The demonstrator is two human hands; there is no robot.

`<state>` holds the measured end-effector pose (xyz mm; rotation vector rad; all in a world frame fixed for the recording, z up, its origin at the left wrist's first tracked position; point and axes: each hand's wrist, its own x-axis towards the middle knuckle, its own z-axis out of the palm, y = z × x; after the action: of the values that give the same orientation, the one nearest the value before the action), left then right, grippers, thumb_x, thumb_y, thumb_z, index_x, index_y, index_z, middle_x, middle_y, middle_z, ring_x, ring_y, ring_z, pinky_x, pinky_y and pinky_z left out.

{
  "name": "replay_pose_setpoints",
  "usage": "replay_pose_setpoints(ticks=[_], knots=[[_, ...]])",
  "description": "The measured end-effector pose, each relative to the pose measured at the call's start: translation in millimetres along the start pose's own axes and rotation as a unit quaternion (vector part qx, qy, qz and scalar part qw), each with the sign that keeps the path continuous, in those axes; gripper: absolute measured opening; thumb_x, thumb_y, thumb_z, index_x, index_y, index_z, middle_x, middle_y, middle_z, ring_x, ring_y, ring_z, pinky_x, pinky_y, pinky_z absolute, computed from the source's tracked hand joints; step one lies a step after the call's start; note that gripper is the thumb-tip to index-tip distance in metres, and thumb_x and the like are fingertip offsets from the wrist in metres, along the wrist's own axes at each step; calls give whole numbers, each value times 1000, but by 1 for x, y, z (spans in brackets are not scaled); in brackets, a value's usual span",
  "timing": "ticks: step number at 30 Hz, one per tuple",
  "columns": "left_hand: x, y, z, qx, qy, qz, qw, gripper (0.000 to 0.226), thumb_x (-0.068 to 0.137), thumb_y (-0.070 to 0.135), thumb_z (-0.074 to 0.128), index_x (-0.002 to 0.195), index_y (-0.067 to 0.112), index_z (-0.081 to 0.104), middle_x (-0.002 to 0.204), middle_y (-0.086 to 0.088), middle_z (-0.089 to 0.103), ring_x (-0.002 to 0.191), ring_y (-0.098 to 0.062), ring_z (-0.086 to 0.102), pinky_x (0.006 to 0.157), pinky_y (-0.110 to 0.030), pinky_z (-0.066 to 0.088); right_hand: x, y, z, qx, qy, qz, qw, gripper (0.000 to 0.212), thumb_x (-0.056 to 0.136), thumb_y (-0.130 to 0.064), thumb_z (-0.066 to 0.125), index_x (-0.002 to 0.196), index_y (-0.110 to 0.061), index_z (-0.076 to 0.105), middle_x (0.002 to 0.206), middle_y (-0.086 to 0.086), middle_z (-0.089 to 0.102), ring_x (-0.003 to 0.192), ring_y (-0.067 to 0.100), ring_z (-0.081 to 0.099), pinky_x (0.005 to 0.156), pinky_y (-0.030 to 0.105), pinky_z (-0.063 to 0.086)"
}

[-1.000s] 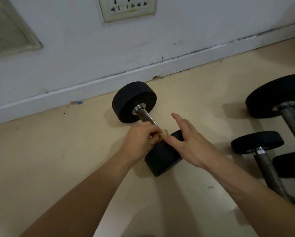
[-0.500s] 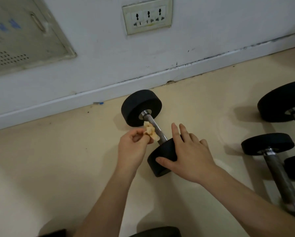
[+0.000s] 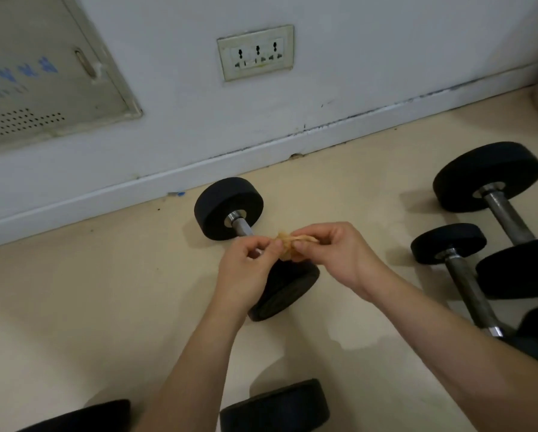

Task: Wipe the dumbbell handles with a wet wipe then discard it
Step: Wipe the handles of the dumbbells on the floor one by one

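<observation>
A black dumbbell (image 3: 228, 207) with a metal handle lies on the beige floor near the wall, its near weight partly hidden under my hands. A crumpled yellowish wet wipe (image 3: 288, 247) is held above the handle. My left hand (image 3: 245, 272) pinches its left side. My right hand (image 3: 336, 254) pinches its right side. Most of the handle is hidden behind the wipe and my fingers.
Two more dumbbells (image 3: 498, 194) (image 3: 454, 254) lie at the right. Black weights (image 3: 277, 406) show at the bottom edge. The white wall has a socket plate (image 3: 256, 53) and a grey metal panel (image 3: 43, 76) at the left.
My right hand left the dumbbell's near weight and took hold of the wipe with the left hand. The wipe came off the handle. The view tilted up.
</observation>
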<state>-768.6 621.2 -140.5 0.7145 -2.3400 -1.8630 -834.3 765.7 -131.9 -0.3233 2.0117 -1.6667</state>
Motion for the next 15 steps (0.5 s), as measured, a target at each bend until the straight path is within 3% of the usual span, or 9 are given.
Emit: replay_pose_setpoints(ticks=[2, 6, 8, 12, 15], knots=[[-5, 16, 4, -41, -67, 11, 997, 22, 92, 29, 58, 81, 13, 68, 70, 3, 65, 68, -9, 59, 65, -20, 49, -12, -12, -16, 76, 9, 48, 996, 10, 87, -8, 64, 94, -10, 71, 74, 1, 69, 66, 11, 64, 59, 19, 44], [-18, 40, 35, -148, -159, -14, 976, 5, 87, 11, 66, 83, 8, 64, 63, -9, 64, 54, -17, 53, 56, -27, 49, -54, -20, -57, 253, -2, 133, 958, 6, 92, -14, 58, 95, -9, 58, 94, 15, 67, 81, 26, 66, 53, 23, 44], [-26, 45, 58, -143, -172, -7, 975, 2, 85, 8, 68, 85, 8, 65, 63, -10, 64, 54, -18, 54, 57, -27, 49, -80, -17, -77, 280, 20, 132, 951, 4, 93, -14, 55, 93, -9, 55, 95, 16, 69, 80, 28, 68, 52, 22, 48], [-51, 52, 104, -123, -209, -4, 970, 5, 89, 8, 63, 92, 10, 67, 64, -8, 67, 56, -16, 58, 60, -28, 53, -125, -4, -112, 319, 96, 116, 936, 12, 92, -6, 53, 102, -7, 59, 80, 9, 64, 62, 13, 61, 51, 18, 48], [-64, 46, 135, -70, -201, 26, 977, 16, 89, 4, 60, 94, 18, 67, 71, -5, 72, 64, -12, 64, 66, -24, 53, -154, 1, -143, 282, 148, 114, 941, 18, 93, -4, 50, 100, -4, 66, 85, 13, 66, 66, 16, 61, 53, 21, 51]])
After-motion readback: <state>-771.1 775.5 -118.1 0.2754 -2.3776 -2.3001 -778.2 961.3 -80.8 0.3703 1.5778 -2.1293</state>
